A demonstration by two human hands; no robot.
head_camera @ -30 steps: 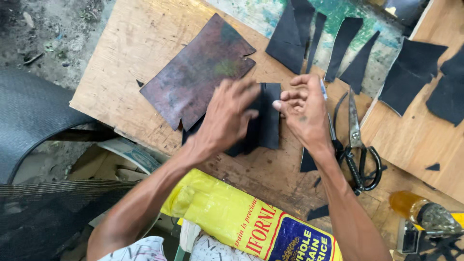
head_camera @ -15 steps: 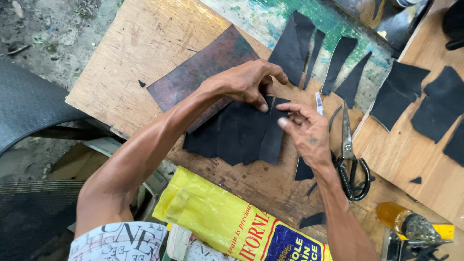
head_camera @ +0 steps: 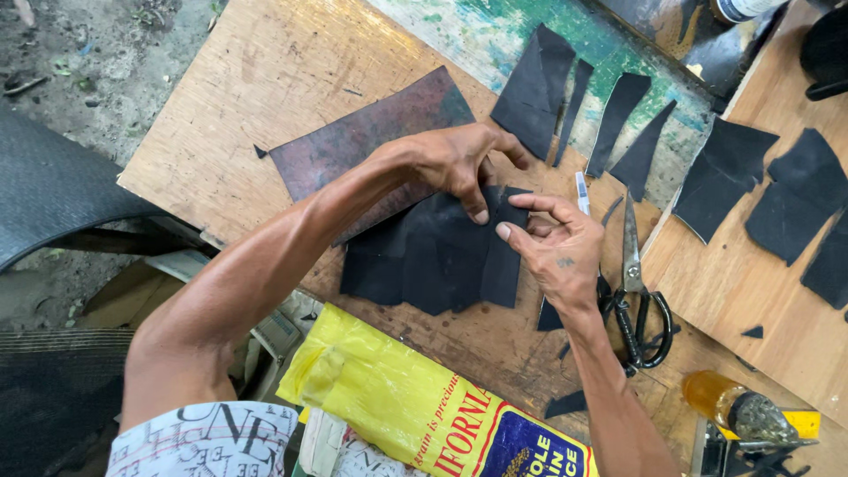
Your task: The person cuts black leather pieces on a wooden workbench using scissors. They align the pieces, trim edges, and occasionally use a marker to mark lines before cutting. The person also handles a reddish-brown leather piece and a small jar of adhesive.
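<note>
Yellow printed sack [head_camera: 415, 406] below hands' black sheet [head_camera: 433, 256]

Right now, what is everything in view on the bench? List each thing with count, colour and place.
black sheet stack: one, black, bench centre, under both hands
metal plate: one, rusty brown, beneath the stack
cut black pieces: several, black, top and right boards
scissors: one, black handles, right of the hands
pen: one, white, beside the scissors
yellow sack: one, yellow and blue, near edge
amber bottle: one, lower right
left hand: pinching the stack's top edge
right hand: fingers on the stack's right edge
</note>
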